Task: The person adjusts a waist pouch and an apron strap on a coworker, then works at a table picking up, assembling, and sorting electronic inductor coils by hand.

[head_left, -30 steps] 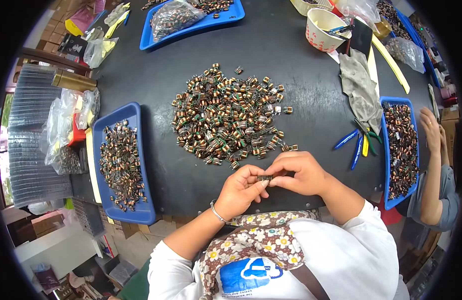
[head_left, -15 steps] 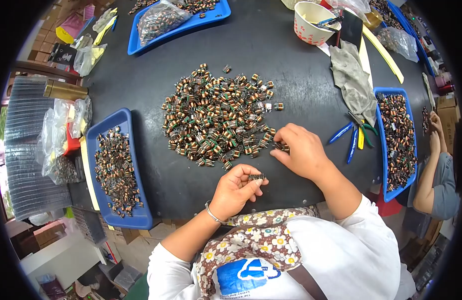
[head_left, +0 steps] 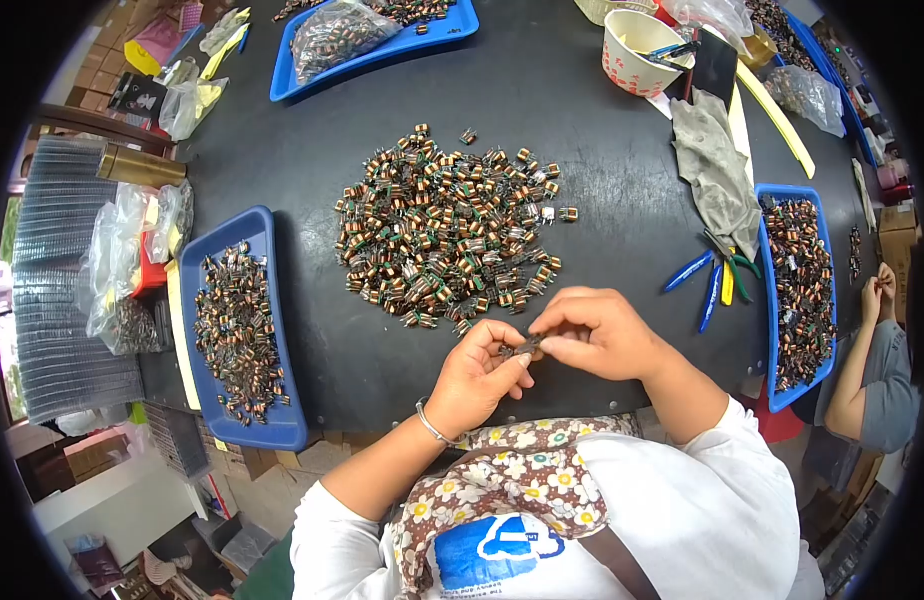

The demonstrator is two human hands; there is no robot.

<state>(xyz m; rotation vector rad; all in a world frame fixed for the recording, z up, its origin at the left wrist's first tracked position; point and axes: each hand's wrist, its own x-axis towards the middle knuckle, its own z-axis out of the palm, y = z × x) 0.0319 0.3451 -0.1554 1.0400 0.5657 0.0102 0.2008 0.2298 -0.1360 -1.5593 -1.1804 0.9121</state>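
Observation:
A broad heap of small copper-wound coils (head_left: pixel 437 235) with dark pins, some with green parts, lies on the black tabletop (head_left: pixel 622 150). Just in front of it, my left hand (head_left: pixel 477 378) is closed on a short row of coils (head_left: pixel 519 349), dark pinned side showing. My right hand (head_left: pixel 612 335) meets it from the right, thumb and forefinger pinched at the row's right end. Fingers partly cover the pieces there, so how many each hand grips cannot be made out.
Blue trays of coils stand at left (head_left: pixel 294 400), at right (head_left: pixel 828 300) and at the back (head_left: pixel 282 85). Blue-handled pliers (head_left: pixel 688 271) and a grey cloth (head_left: pixel 717 165) lie right of the heap, below a paper tub (head_left: pixel 632 60). Another person's arm (head_left: pixel 854 370) is at far right.
My right hand has moved from the heap's near right edge down to my left hand, bringing its fingers to the row of coils. The view has shifted slightly.

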